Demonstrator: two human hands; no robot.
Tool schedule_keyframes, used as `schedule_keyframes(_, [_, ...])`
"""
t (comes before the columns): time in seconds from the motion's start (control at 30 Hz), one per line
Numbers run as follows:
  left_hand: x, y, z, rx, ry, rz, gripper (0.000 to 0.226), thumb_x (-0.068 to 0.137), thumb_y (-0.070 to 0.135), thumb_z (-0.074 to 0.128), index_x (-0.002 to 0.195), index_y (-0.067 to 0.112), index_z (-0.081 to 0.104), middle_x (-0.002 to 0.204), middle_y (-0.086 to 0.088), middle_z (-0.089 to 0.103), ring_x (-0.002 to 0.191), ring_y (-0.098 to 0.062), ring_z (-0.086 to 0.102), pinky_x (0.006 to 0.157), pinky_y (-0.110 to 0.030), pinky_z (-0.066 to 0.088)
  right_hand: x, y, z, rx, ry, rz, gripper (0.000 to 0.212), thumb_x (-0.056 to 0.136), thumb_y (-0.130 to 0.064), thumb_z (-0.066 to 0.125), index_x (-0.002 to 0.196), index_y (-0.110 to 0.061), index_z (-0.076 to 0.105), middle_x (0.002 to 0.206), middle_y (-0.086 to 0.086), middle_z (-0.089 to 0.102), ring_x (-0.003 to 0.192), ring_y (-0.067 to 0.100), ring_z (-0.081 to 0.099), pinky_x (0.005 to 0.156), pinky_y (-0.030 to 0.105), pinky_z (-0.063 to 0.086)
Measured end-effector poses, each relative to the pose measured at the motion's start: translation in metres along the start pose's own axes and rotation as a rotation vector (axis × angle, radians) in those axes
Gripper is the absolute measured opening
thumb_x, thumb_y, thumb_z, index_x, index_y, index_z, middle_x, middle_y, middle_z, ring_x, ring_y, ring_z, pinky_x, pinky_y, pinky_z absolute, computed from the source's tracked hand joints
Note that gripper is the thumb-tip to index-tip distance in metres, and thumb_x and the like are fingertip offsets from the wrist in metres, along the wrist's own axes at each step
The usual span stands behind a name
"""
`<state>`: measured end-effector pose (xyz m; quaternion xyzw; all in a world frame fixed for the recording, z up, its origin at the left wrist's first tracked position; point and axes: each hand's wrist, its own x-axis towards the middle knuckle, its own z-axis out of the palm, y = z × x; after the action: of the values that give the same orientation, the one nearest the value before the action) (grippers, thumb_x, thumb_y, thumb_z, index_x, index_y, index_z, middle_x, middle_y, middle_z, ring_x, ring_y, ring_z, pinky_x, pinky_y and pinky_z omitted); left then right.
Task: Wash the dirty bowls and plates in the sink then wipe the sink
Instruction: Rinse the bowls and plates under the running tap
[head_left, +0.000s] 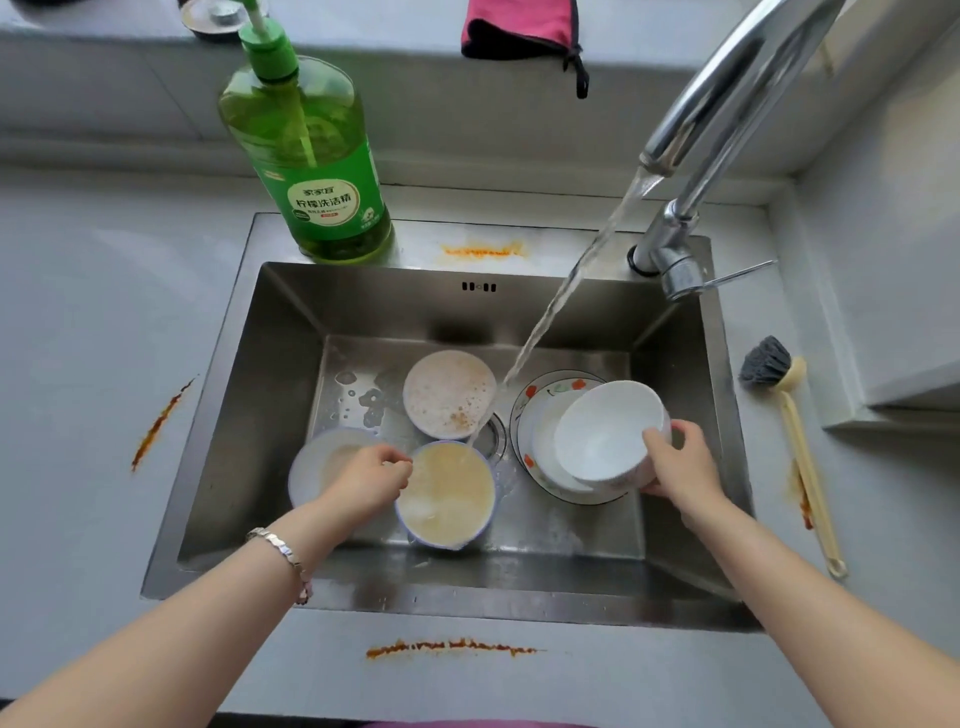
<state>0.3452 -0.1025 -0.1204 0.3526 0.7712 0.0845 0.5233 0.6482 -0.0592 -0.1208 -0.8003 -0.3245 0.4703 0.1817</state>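
With the right hand (675, 462) clamped on the tilted white bowl (602, 431) right of the drain (491, 439), the left hand (371, 475), pinching the rim of the murky-water bowl (447, 493) just left of the drain, should tip it slowly drainward, avoiding splashes.

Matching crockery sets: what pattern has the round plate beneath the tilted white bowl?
Red-orange flowers with green leaves on the white round plate, dark-edged; head view.

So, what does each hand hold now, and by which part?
The right hand holds the tilted white bowl by its rim, thumb inside. The left hand pinches the left rim of the bowl of yellowish water.
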Motion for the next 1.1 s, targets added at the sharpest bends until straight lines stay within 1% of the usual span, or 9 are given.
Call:
schedule_keyframes(0.1, [0.008, -0.003, 0.005, -0.006, -0.018, -0.016, 0.011, 0.091, 0.011, 0.047, 0.093, 0.013, 0.058, 0.073, -0.003, 0.058, 0.072, -0.019, 0.055, 0.054, -0.023, 0.037, 0.018, 0.007, 0.009, 0.1, -0.043, 0.118, 0.041, 0.095, -0.02, 0.046, 0.132, -0.009, 0.034, 0.13, 0.015, 0.045, 0.105, 0.031, 0.052, 0.077, 0.045, 0.056])
schedule_keyframes(0.27, [0.017, -0.003, 0.007, 0.03, -0.03, 0.0, 0.01, 0.091, 0.014, 0.048, 0.096, 0.016, 0.057, 0.078, -0.001, 0.061, 0.076, -0.019, 0.058, 0.067, -0.028, 0.04, 0.031, 0.016, 0.028, -0.039, -0.044, 0.085, 0.039, 0.093, -0.009, 0.04, 0.131, -0.003, 0.042, 0.126, 0.017, 0.05, 0.083, 0.031, 0.057, 0.066, 0.04, 0.057])
schedule_keyframes(0.37, [0.024, -0.009, 0.007, 0.035, -0.03, -0.01, 0.014, 0.091, 0.014, 0.048, 0.1, 0.015, 0.059, 0.079, -0.002, 0.062, 0.08, -0.021, 0.059, 0.071, -0.028, 0.04, 0.036, 0.023, 0.037, -0.005, -0.07, 0.111, 0.041, 0.092, -0.004, 0.037, 0.133, -0.005, 0.04, 0.129, 0.018, 0.048, 0.093, 0.04, 0.06, 0.048, 0.03, 0.056])
schedule_keyframes(0.47, [0.029, -0.017, 0.007, 0.055, -0.037, -0.037, 0.013, 0.091, 0.013, 0.049, 0.099, 0.015, 0.059, 0.077, -0.002, 0.062, 0.081, -0.023, 0.059, 0.072, -0.032, 0.043, 0.036, 0.032, 0.042, -0.046, -0.09, 0.121, 0.041, 0.093, -0.004, 0.039, 0.134, -0.009, 0.041, 0.131, 0.018, 0.048, 0.099, 0.043, 0.06, 0.043, 0.025, 0.054])
schedule_keyframes(0.57, [0.034, -0.024, 0.005, 0.087, -0.046, -0.044, 0.013, 0.089, 0.013, 0.05, 0.097, 0.015, 0.06, 0.08, -0.005, 0.064, 0.082, -0.026, 0.059, 0.085, -0.046, 0.049, 0.033, 0.039, 0.042, -0.031, -0.097, 0.093, 0.044, 0.095, -0.008, 0.045, 0.137, -0.012, 0.038, 0.127, 0.017, 0.053, 0.076, 0.032, 0.068, 0.048, 0.025, 0.056])
schedule_keyframes(0.63, [0.039, -0.028, 0.003, 0.139, -0.053, -0.028, 0.015, 0.088, 0.015, 0.052, 0.1, 0.014, 0.062, 0.093, -0.012, 0.067, 0.09, -0.029, 0.062, 0.091, -0.044, 0.048, 0.023, 0.035, 0.042, -0.107, -0.021, 0.05, 0.046, 0.093, -0.016, 0.052, 0.137, -0.012, 0.037, 0.116, 0.019, 0.06, 0.065, 0.025, 0.067, 0.053, 0.03, 0.057])
schedule_keyframes(0.73, [0.048, -0.027, -0.001, 0.245, -0.053, 0.023, 0.03, 0.089, 0.016, 0.054, 0.118, 0.009, 0.058, 0.103, -0.007, 0.064, 0.096, -0.022, 0.059, 0.088, -0.028, 0.045, 0.002, 0.026, 0.054, -0.386, 0.069, -0.092, 0.048, 0.092, -0.03, 0.053, 0.134, -0.016, 0.034, 0.102, 0.017, 0.063, 0.086, 0.035, 0.061, 0.067, 0.033, 0.047])
schedule_keyframes(0.87, [0.071, -0.019, 0.004, 0.366, -0.09, 0.076, 0.045, 0.091, 0.018, 0.054, 0.135, 0.008, 0.044, 0.125, -0.008, 0.058, 0.115, -0.022, 0.054, 0.093, -0.025, 0.038, -0.021, 0.013, 0.087, -0.48, -0.202, -0.203, 0.037, 0.093, -0.033, 0.05, 0.126, -0.018, 0.041, 0.068, 0.003, 0.06, 0.072, 0.023, 0.059, 0.067, 0.033, 0.044])
schedule_keyframes(1.1, [0.121, -0.02, 0.024, 0.585, -0.313, 0.159, 0.039, 0.09, 0.004, 0.047, 0.127, 0.012, 0.054, 0.126, -0.008, 0.058, 0.117, -0.026, 0.052, 0.092, -0.027, 0.041, -0.016, 0.023, 0.117, -0.452, -0.259, -0.166, 0.029, 0.092, -0.029, 0.051, 0.118, -0.018, 0.051, 0.063, -0.006, 0.054, 0.07, 0.017, 0.059, 0.072, 0.029, 0.047])
